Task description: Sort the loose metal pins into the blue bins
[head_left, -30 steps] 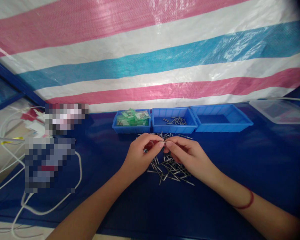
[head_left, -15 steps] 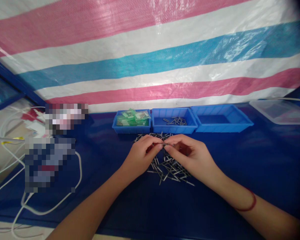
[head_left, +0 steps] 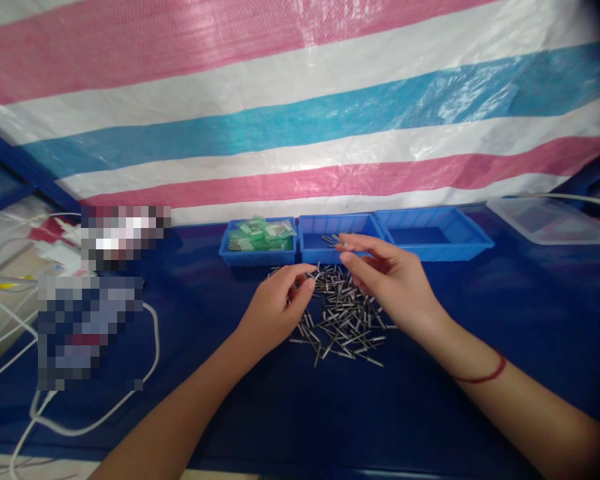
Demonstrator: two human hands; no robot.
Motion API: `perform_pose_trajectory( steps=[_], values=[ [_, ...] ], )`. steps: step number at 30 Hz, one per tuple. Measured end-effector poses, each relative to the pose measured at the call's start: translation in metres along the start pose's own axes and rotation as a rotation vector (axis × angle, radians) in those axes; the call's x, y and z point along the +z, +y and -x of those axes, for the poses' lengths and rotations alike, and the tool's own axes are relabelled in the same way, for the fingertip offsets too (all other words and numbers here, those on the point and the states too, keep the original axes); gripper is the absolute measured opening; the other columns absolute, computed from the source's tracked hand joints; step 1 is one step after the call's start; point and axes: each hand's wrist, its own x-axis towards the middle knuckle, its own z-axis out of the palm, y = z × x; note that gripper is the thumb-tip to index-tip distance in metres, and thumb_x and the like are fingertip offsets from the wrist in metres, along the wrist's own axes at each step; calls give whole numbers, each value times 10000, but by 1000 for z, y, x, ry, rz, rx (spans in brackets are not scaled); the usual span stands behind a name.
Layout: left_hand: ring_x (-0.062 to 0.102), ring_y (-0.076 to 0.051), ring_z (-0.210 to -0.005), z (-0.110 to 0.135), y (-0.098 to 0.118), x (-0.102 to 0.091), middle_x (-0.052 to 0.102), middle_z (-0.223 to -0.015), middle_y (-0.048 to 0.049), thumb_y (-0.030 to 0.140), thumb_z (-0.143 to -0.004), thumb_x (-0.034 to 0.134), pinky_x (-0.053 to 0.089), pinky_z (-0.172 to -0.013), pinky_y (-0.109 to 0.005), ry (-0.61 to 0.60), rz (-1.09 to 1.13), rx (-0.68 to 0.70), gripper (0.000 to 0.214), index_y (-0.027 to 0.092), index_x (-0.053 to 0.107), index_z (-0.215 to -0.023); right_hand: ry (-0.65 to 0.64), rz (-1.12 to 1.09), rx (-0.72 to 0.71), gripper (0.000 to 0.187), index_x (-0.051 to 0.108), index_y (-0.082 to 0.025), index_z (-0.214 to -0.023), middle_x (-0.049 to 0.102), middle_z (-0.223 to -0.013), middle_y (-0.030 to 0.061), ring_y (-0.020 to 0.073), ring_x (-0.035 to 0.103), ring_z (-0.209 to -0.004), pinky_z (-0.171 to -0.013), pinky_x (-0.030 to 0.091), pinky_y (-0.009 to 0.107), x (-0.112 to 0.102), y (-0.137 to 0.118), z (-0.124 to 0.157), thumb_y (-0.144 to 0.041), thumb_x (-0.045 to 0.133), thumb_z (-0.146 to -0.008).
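A loose pile of pop rivets [head_left: 347, 320], thin metal pins with silvery sleeves, lies on the blue table. At the pile's left edge rests my left hand [head_left: 280, 300], thumb and index finger slightly apart, nothing visible between them. My right hand [head_left: 395, 273] reaches over the front edge of the middle blue bin [head_left: 307, 255]. Its thumb and index fingertips are parted. A few rivets [head_left: 329, 239] show in that bin beside the fingertips; the hand hides the rest of its contents.
The left bin [head_left: 225, 253] holds green-and-clear plastic packets [head_left: 263, 235]. A third blue bin [head_left: 445, 252] stands on the right, beside a translucent plastic lid [head_left: 550, 220]. White cables [head_left: 155, 333] curl across the table's left side, near blurred items. A striped sheet [head_left: 300, 127] hangs behind.
My hands have separated from their shared pinch on a small piece above the pile. The right moved forward to the middle bin and its fingers parted; the left stayed near the pile and loosened.
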Motion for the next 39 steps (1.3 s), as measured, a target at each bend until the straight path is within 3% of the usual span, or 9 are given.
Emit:
perform_pose_trajectory(
  steps=[3,5,10,18,23,27,39],
  values=[
    [585,-153,-763,-2,-4,-1,649,-890,-39,257,-924,455,457,-737,-275,4,-81,46,245,186,594,-1112,-17,25,15,508,554,-258,-1282,597,-1247,101,75,539,-546,-418,401,235,-5,-1,-8,-318,647,-785],
    [587,-172,-836,-3,-8,-2,645,-916,-51,195,-907,449,453,-789,-296,5,-142,98,225,175,612,-1061,-17,39,16,534,517,-264,-1317,561,-1291,104,78,559,-571,-416,395,229,-7,-3,-10,-301,628,-796],
    [570,-190,-876,-7,-20,-11,636,-937,-51,70,-817,441,448,-820,-330,-70,-301,137,247,170,643,-917,-20,87,-7,422,577,-209,-1212,605,-1143,83,70,527,-546,-450,408,235,-8,-1,-2,-288,610,-799],
    [568,-178,-843,-5,-20,-34,625,-889,-49,155,-842,507,454,-781,-300,-271,-408,227,170,175,672,-878,-58,167,-32,236,600,-193,-1034,620,-992,54,94,507,-553,-510,428,257,1,15,9,-286,571,-819],
    [545,-177,-793,-5,-18,-23,613,-873,-69,254,-935,450,438,-720,-297,-301,-546,263,256,169,684,-995,-84,183,-22,195,594,-190,-998,625,-1052,67,104,509,-583,-532,440,263,4,11,13,-275,555,-827],
    [526,-178,-784,-6,-15,-18,606,-899,-71,251,-935,459,431,-722,-307,-289,-633,248,239,180,683,-983,-110,194,-2,206,597,-185,-1004,630,-1035,63,114,528,-609,-532,439,262,5,12,14,-279,556,-825],
    [549,-194,-849,-9,-15,-8,613,-953,-73,256,-897,514,442,-806,-329,-292,-610,174,182,162,653,-969,-169,244,-12,195,614,-181,-994,649,-940,49,113,520,-586,-499,411,247,10,11,20,-281,549,-839]
  ],
)
